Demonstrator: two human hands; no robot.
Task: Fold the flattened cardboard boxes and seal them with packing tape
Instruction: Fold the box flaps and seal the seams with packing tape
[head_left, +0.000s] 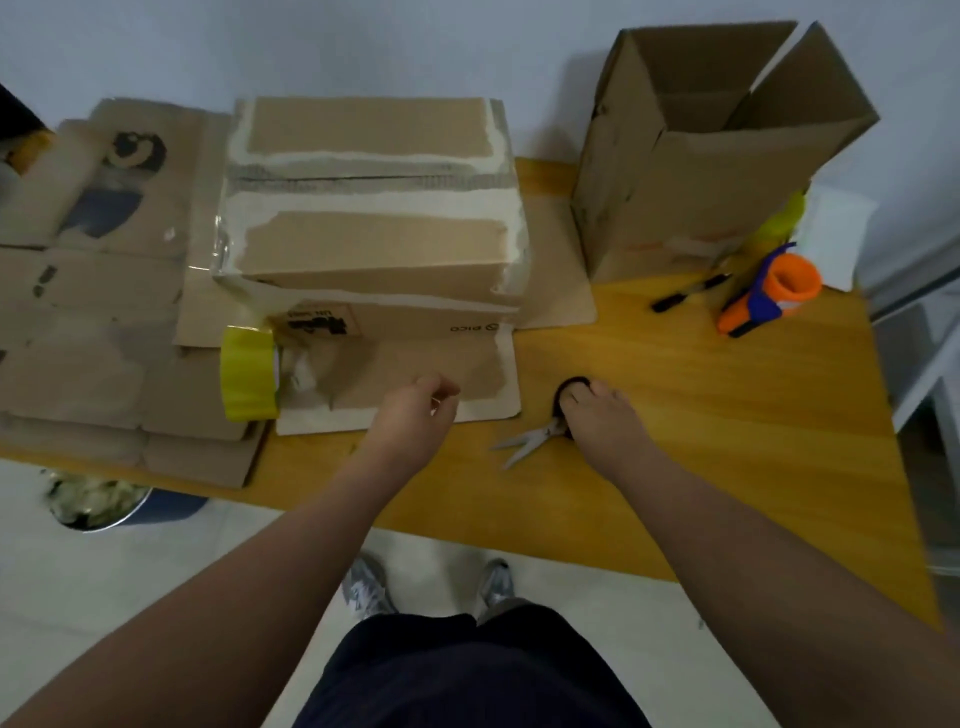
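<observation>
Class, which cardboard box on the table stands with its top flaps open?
The tall box at the back right: its flaps stand up and its inside shows. The middle box is closed on top; the flattened boxes lie at left.

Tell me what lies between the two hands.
Head view: the scissors, blades open, the flap corner and bare table lie between left hand and right hand.

Right hand (597, 410) on scissors (530, 441)

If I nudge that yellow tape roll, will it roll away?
Probably: the tape roll seems to stand on its rim, so it could roll toward the table edge. It looks stiff and fairly light, easy to grip.
</observation>
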